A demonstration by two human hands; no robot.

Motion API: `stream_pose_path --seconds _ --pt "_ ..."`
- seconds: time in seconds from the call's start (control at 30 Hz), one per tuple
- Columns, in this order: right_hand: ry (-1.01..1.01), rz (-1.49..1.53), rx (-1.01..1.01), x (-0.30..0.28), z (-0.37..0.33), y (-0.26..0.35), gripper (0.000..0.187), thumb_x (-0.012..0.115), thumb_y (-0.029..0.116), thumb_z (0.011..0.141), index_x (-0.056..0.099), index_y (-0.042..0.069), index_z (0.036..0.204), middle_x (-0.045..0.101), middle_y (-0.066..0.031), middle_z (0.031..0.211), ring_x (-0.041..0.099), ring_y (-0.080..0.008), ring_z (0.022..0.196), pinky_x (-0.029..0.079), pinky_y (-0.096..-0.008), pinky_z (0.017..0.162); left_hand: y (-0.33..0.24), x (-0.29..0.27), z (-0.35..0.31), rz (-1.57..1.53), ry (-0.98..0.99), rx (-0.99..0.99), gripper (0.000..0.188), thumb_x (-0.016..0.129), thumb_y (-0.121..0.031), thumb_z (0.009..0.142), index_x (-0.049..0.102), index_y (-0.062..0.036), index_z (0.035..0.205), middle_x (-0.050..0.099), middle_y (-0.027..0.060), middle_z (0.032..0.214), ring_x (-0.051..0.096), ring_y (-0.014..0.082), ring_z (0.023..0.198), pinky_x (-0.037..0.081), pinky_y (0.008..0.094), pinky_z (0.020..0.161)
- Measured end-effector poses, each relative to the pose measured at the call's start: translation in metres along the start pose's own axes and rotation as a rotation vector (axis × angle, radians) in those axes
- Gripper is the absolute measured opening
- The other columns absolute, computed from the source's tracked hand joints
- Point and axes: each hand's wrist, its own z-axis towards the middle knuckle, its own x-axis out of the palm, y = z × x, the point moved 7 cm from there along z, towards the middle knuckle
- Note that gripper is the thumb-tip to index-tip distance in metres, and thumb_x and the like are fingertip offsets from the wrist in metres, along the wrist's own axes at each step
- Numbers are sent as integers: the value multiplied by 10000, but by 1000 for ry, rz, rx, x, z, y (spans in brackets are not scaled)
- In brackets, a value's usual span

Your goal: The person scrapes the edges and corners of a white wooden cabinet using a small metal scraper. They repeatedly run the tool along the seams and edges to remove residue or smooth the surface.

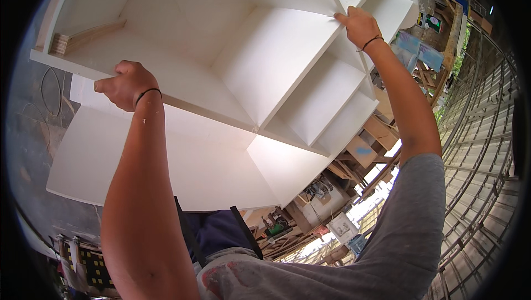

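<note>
A large white shelf unit (160, 76) with several compartments fills the upper middle, tilted across the view. My left hand (128, 85) is closed over its near board edge at the left, thumb pointing left. Farther off at the upper right, my right hand (360, 26) grips the edge of an inner divider where boards meet, with thumb and a finger along it. Dark bands circle both wrists. Some light wood strips (88, 35) lie inside the big left compartment. Below the near edge, a white panel (149, 159) of the unit extends toward me.
Cut boards and wood scraps (362, 150) are piled beyond the right side. A metal lattice (475, 128) and corrugated sheeting run along the far right. A loose dark cable (58, 92) hangs or lies by the grey surface at the left. Small equipment (318, 189) sits at lower right.
</note>
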Motion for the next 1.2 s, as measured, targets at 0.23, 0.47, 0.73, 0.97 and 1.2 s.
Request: stream_pose_path --seconds 0.23,0.47,0.73,0.97,1.2 --pt "251 267 -183 0 -49 142 395 542 85 803 630 205 1169 595 -134 985 609 -308 943 517 -414 805 4 -2 -3 16 16 -23 321 434 -218 894 348 29 1080 619 200 947 657 344 780 559 414 637" --pt "176 65 213 -11 -4 3 335 541 105 841 634 176 1155 604 -130 1069 617 -301 983 534 -417 798 -5 3 -5 13 17 -4 328 447 -227 897 351 29 1078 623 198 946 662 343 803 566 414 654" --pt "386 325 -151 -11 -45 163 398 512 84 801 628 189 1167 592 -147 1071 604 -318 1002 509 -441 855 -1 -4 4 8 -18 -2 336 450 -225 894 351 35 1082 621 204 947 665 353 801 569 426 663" --pt "169 75 188 -6 -5 25 307 545 98 837 641 158 1122 607 -141 1047 633 -300 965 548 -402 772 0 3 -1 45 2 10 336 452 -224 895 352 36 1083 614 204 941 661 363 781 567 424 640" --pt "327 303 -144 -16 -47 168 364 530 99 822 626 184 1162 605 -142 1060 629 -305 957 529 -409 825 0 -1 0 -49 8 16 333 444 -217 896 351 41 1085 596 199 953 653 353 773 559 426 622"
